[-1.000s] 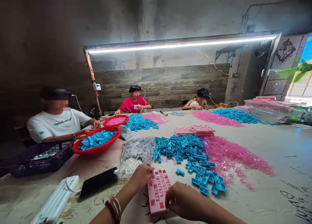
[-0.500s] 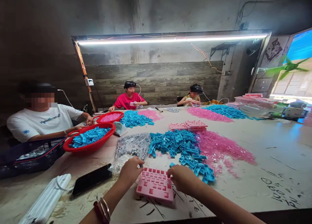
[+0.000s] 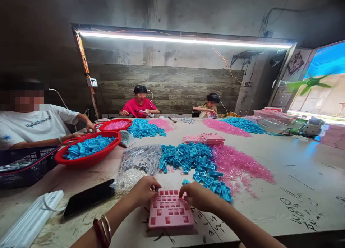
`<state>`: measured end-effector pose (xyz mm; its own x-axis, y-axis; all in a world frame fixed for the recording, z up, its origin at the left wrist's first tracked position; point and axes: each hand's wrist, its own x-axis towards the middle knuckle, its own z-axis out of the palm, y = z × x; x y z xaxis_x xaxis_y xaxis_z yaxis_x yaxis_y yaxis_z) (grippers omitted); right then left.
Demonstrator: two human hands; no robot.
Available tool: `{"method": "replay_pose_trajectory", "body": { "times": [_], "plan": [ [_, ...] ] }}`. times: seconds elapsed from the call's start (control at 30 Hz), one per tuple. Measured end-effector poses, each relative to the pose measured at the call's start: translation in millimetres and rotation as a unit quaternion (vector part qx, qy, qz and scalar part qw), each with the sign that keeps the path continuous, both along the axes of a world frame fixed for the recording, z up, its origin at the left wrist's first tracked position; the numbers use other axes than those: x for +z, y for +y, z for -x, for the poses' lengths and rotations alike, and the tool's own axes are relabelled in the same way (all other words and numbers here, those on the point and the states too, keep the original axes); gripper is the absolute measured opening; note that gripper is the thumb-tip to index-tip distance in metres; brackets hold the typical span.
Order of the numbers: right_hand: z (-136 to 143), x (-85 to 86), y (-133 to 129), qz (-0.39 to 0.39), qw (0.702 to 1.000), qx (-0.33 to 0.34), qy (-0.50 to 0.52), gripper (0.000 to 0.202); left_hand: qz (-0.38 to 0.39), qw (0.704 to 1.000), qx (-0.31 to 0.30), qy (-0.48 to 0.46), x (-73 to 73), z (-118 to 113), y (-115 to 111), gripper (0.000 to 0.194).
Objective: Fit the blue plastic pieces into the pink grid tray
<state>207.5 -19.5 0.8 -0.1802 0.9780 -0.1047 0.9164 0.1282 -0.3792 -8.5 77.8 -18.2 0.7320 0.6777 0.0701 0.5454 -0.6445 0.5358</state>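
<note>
A pink tray (image 3: 172, 215) with rows of square openings lies on the table in front of me. At its upper left corner is my left hand (image 3: 145, 191), its fingers pinched on a small dark piece. My right hand (image 3: 198, 196) bends over the tray's upper right part, fingertips at the openings; what they hold, if anything, is hidden. Just beyond lie a heap of blue plastic pieces (image 3: 188, 156) and a spread of clear pink pieces (image 3: 239, 167). A clear bag of small grey parts (image 3: 140, 160) rests behind my left hand.
On the left are a black phone (image 3: 88, 198), a white power strip (image 3: 33, 219), a red basket (image 3: 87, 160) of blue pieces and a dark basket (image 3: 29, 172). Stacked pink trays (image 3: 212, 138) stand behind the heaps. A person sits at left (image 3: 35, 124); two others sit across.
The view has shifted, so most things appear further left. My right hand has moved inward over the tray's upper right part. My left hand stays at the upper left corner.
</note>
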Motion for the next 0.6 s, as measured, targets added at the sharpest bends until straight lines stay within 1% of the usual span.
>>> {"method": "replay_pose_trajectory", "body": {
  "times": [0.1,0.23,0.3,0.4,0.5,0.6],
  "plan": [
    [-2.8,3.8,1.3,-0.004,0.998,-0.001,0.061,0.028,-0.016,1.0,-0.024,0.012,4.1,-1.6,-5.7,0.023],
    [-0.2,5.1,2.8,-0.038,0.992,-0.007,0.123,0.025,-0.042,0.997,-0.038,0.049,3.5,-6.4,-9.3,0.022],
    [2.7,3.5,2.5,-0.067,0.99,-0.019,0.123,0.027,-0.054,0.996,-0.047,0.061,1.9,-8.3,-10.4,0.019],
    [6.2,-0.3,2.0,-0.102,0.988,-0.038,0.114,0.037,-0.069,0.996,-0.043,0.045,-0.5,-10.1,-12.0,0.022],
    [6.7,-4.3,3.0,-0.108,0.987,-0.036,0.113,0.039,-0.066,0.996,-0.044,0.034,-3.5,-11.7,-12.6,0.024],
    [4.9,-7.0,4.8,-0.111,0.986,-0.031,0.118,0.04,-0.047,0.998,-0.045,0.018,-6.6,-12.8,-11.3,0.024]
  ]
}}
